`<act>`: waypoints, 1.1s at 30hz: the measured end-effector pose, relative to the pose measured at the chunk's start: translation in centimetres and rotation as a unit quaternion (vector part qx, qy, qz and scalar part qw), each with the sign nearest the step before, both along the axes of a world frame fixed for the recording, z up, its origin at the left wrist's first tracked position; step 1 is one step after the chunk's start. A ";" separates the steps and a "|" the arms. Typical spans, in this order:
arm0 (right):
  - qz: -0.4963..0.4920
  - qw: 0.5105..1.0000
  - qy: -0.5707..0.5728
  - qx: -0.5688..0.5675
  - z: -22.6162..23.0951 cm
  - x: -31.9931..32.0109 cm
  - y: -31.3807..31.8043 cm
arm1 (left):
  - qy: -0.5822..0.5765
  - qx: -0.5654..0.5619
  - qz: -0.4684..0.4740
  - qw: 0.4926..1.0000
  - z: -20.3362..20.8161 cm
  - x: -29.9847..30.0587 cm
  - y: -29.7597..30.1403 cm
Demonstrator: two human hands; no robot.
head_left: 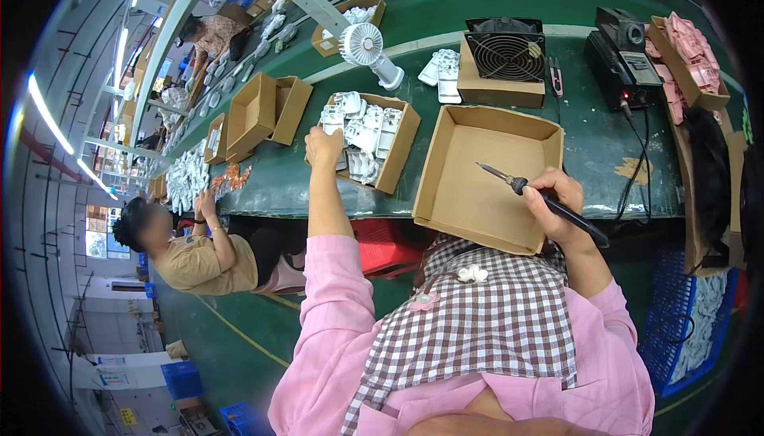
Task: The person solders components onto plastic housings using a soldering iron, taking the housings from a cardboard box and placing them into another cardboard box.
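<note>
My right hand (557,201) is wrapped round the black handle of a soldering iron (567,217). The iron's metal tip points left, over an open, bare-bottomed cardboard box (426,189) in front of me. My left hand (324,148) reaches to the left side of another cardboard box (404,145) piled with white plastic parts (370,130). Its fingers are closed on a white plastic part (332,118) at that box's edge; the fingertips are partly hidden.
Behind the boxes stand a white handheld fan (363,48) and a black fume fan (505,50) on cardboard. At right are the soldering station (625,70), its cable, tweezers (555,78) and pink parts (692,50). A co-worker (199,253) sits at left by more white parts (189,175).
</note>
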State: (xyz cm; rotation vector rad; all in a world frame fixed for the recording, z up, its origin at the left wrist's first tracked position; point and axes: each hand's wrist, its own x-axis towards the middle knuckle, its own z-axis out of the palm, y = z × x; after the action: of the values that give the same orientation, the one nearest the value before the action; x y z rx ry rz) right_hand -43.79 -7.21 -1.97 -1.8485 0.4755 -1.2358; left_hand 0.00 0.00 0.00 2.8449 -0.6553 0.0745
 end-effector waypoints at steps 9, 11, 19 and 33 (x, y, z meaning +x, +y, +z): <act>0.007 1.000 -0.002 0.003 0.0 -0.1 -0.1 | 0.022 0.106 0.012 0.994 1.8 -1.4 1.2; 0.008 1.000 -0.006 0.014 0.0 0.0 -0.1 | 0.025 0.154 -0.009 0.988 1.2 -1.7 1.2; 0.003 1.000 -0.003 0.018 -0.1 -0.2 -0.1 | -0.053 0.048 -0.040 0.997 -0.9 -2.0 1.8; -0.013 0.999 -0.014 0.036 -0.3 0.2 0.1 | 0.422 0.150 -0.402 0.799 6.6 1.6 3.4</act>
State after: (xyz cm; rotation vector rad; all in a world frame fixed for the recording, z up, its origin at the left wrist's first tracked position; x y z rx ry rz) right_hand -43.60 -7.14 -2.29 -1.7674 0.5242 -1.2450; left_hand 1.59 3.39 6.62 2.1704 -1.5998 -1.4212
